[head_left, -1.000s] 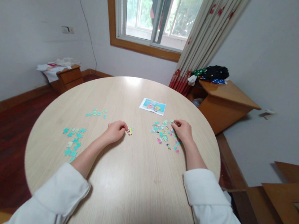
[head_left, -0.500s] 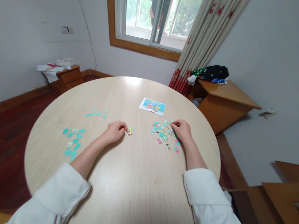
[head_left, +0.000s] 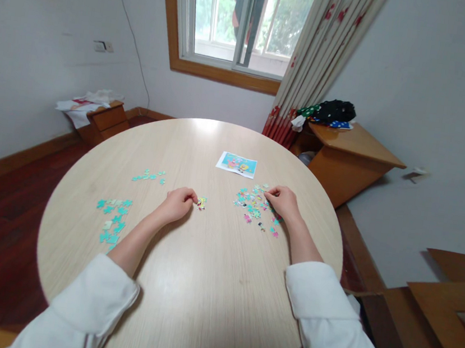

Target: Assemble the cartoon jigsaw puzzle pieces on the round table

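My left hand [head_left: 178, 203] is closed in a pinch at the left edge of a small yellow, white and red cluster of jigsaw puzzle pieces [head_left: 201, 203] in the middle of the table. My right hand [head_left: 284, 202] pinches at the upper right of a loose pile of mixed puzzle pieces [head_left: 255, 203], its fingertips on a piece there that the fingers mostly cover. Turquoise, pink, yellow and white show among the pile. Behind both hands lies a printed reference picture [head_left: 237, 164] with cartoon figures on turquoise.
On the round wooden table [head_left: 200, 300], turquoise pieces [head_left: 113, 220] lie spread at the left, partly beside my left forearm. Farther back is a small row of pale turquoise pieces [head_left: 150, 176]. A wooden cabinet [head_left: 357, 147] with cloths on top stands beyond the table's right side.
Both hands keep nearly the same place and pinch. The whole view has shifted very slightly; no piece has clearly moved.
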### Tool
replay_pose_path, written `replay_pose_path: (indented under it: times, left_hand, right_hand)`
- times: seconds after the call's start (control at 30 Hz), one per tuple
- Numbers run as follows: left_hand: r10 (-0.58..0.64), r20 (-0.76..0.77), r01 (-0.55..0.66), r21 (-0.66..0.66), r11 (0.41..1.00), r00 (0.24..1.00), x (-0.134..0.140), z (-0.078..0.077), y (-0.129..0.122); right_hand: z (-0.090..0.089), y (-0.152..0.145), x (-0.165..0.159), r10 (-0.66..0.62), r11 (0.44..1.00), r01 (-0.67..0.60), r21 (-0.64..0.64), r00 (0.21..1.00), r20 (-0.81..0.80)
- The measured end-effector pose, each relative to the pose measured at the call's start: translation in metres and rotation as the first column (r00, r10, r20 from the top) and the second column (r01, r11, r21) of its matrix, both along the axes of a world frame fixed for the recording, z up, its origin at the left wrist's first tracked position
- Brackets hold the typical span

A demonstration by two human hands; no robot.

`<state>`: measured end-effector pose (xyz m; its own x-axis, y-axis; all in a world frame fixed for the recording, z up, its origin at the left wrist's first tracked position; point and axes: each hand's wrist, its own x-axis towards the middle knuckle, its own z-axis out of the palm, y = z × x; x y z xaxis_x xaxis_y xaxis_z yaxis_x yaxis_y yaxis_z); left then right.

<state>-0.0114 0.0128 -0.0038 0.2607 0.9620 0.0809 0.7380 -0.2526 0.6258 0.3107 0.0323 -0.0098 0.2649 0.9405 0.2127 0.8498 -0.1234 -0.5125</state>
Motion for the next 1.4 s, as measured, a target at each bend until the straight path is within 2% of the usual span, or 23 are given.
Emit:
replay_pose_path:
  times: [0.47, 0.97, 1.23, 1.3, 1.37, 1.4]
  left_hand:
    - [-0.012, 0.001, 0.012, 0.004, 1.0, 1.0, -0.001, -0.005, 0.002]
    - [-0.01, 0.025, 0.009, 0.015, 1.0, 1.0, -0.002, -0.007, 0.003]
    - [-0.013, -0.007, 0.013, 0.003, 1.0, 1.0, -0.003, -0.006, 0.003]
    - [-0.015, -0.015, 0.016, 0.006, 1.0, 1.0, -0.004, -0.006, 0.003]
    - [-0.013, -0.016, 0.013, 0.009, 1.0, 1.0, -0.004, -0.007, 0.004]
    - [-0.012, -0.014, 0.012, 0.01, 1.0, 1.0, -0.004, -0.008, 0.004]
  right_hand:
    - [0.011, -0.008, -0.007, -0.047, 0.997, 0.053, -0.057, 0.994, 0.098]
    - [0.02, -0.015, 0.0, -0.074, 0.996, 0.066, -0.057, 0.987, -0.146]
    - [0.017, -0.016, 0.032, -0.142, 0.988, 0.125, -0.086, 0.963, -0.231]
    - [0.015, -0.018, 0.031, -0.081, 0.995, 0.053, -0.087, 0.931, -0.357]
    - [0.016, -0.022, 0.024, 0.076, 0.989, -0.131, -0.071, 0.85, -0.521]
    - [0.017, -0.025, 0.018, 0.16, 0.968, -0.244, -0.062, 0.786, -0.597]
